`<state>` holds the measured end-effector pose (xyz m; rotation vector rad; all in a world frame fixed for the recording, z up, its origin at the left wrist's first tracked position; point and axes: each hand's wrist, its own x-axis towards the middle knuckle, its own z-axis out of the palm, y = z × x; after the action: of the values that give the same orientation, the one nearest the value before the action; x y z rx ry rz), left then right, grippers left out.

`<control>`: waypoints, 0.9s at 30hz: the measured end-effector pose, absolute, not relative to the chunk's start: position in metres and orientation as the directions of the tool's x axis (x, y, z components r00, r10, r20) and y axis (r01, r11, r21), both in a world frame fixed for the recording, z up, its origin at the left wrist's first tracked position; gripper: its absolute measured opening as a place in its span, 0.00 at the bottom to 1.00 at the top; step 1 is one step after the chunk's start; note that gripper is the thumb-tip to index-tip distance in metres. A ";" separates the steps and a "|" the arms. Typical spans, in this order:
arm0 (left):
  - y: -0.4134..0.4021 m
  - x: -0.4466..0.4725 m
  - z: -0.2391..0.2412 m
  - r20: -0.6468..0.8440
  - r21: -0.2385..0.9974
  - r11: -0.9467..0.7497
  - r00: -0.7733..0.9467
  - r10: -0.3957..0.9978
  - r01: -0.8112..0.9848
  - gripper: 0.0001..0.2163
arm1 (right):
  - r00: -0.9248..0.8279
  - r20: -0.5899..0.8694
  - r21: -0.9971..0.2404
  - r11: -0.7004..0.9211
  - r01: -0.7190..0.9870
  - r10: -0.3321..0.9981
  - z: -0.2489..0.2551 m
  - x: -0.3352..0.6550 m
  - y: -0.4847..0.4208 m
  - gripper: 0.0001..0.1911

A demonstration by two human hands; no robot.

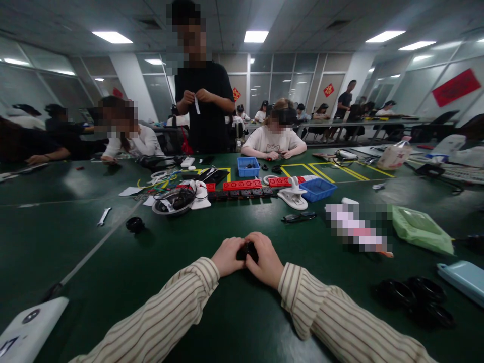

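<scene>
My left hand [226, 256] and my right hand [266, 260] meet on the dark green table [113, 262] in front of me. Both are closed around one small black object [247, 250] held between them; most of it is hidden by my fingers. My sleeves are striped beige. A pair of black glasses [298, 217] lies just beyond my hands, and a small round black part [135, 224] sits to the left.
Across the table lie a clear bowl of black parts [174, 200], a row of red and black blocks [245, 188], two blue bins [317, 189], a white clamp [294, 195], a wrench [103, 216], a green bag [419, 229] and black rings [416, 297]. Several people sit or stand opposite.
</scene>
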<state>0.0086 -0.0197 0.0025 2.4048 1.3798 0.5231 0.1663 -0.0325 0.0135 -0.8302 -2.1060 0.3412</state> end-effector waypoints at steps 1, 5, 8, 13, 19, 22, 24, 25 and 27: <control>-0.020 0.009 0.003 0.148 0.447 -0.474 0.459 0.876 0.759 0.14 | -0.454 0.604 -0.503 0.755 0.420 0.655 0.014 0.167 -0.033 0.20; -0.020 0.008 0.003 0.145 0.460 -0.472 0.460 0.876 0.752 0.15 | -0.460 0.592 -0.507 0.749 0.426 0.662 0.015 0.168 -0.033 0.22; -0.020 0.008 0.002 0.164 0.467 -0.494 0.477 0.863 0.734 0.16 | -0.415 0.586 -0.498 0.714 0.493 0.696 0.014 0.168 -0.033 0.22; -0.020 0.008 0.002 0.172 0.428 -0.514 0.491 0.854 0.744 0.15 | -0.347 0.549 -0.502 0.632 0.591 0.760 0.015 0.166 -0.032 0.25; -0.021 0.008 0.002 0.159 0.412 -0.498 0.478 0.864 0.763 0.15 | -0.357 0.510 -0.480 0.603 0.637 0.783 0.016 0.165 -0.034 0.15; -0.021 0.009 0.002 0.158 0.422 -0.499 0.481 0.862 0.756 0.15 | -0.390 0.524 -0.481 0.641 0.599 0.757 0.016 0.165 -0.034 0.11; -0.021 0.009 0.004 0.159 0.427 -0.501 0.483 0.861 0.753 0.15 | -0.407 0.537 -0.489 0.666 0.564 0.739 0.016 0.165 -0.034 0.11; -0.021 0.009 0.004 0.158 0.427 -0.498 0.480 0.863 0.754 0.14 | -0.416 0.544 -0.493 0.679 0.545 0.729 0.016 0.166 -0.033 0.11; -0.021 0.009 0.005 0.150 0.425 -0.488 0.472 0.869 0.763 0.13 | -0.440 0.553 -0.503 0.705 0.501 0.707 0.017 0.166 -0.033 0.12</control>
<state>0.0091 -0.0213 0.0053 2.4246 1.3862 0.5027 0.1658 -0.0334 0.0167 -0.9171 -2.1320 0.3396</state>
